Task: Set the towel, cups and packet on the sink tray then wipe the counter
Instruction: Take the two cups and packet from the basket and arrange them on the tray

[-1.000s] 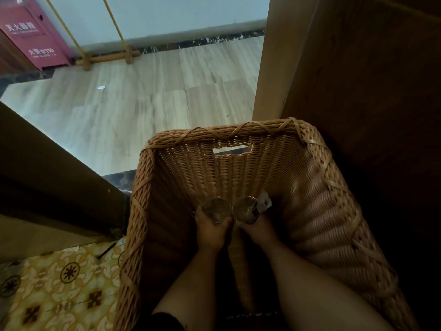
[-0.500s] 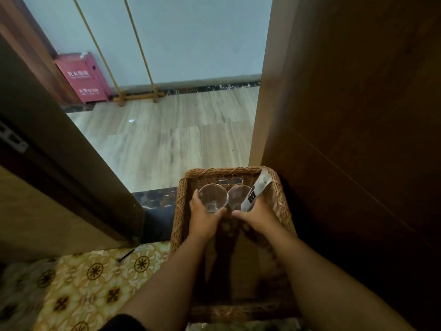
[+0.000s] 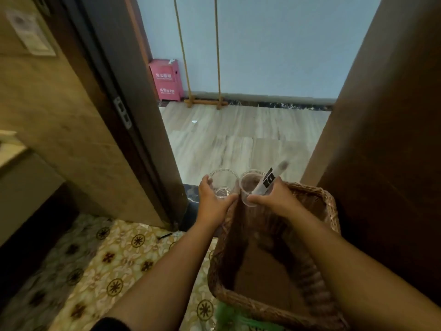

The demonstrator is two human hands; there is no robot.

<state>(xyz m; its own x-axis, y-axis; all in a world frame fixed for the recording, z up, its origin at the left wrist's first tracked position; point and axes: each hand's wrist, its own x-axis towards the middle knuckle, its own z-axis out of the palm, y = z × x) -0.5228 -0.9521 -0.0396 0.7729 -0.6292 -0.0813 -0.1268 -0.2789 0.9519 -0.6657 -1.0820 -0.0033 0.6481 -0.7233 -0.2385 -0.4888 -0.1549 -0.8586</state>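
Note:
My left hand (image 3: 213,202) grips a clear plastic cup (image 3: 223,181) by its side. Held in my right hand (image 3: 276,199) is a second clear cup (image 3: 250,185), together with a long white packet with black print (image 3: 270,179) that sticks up and to the right. Both cups are upright, side by side and nearly touching, raised over the far rim of a woven wicker basket (image 3: 330,211). No towel, sink tray or counter is in view.
The basket stands on a yellow patterned floor (image 3: 124,259) against a dark wooden panel (image 3: 386,139) on the right. An open doorway with a brown frame (image 3: 114,96) leads to a pale wooden floor (image 3: 238,139). A red box (image 3: 165,80) stands by the far wall.
Both hands have lifted the cups and packet up out of the basket's depth to above its far rim. My view has risen and pulled back from the basket.

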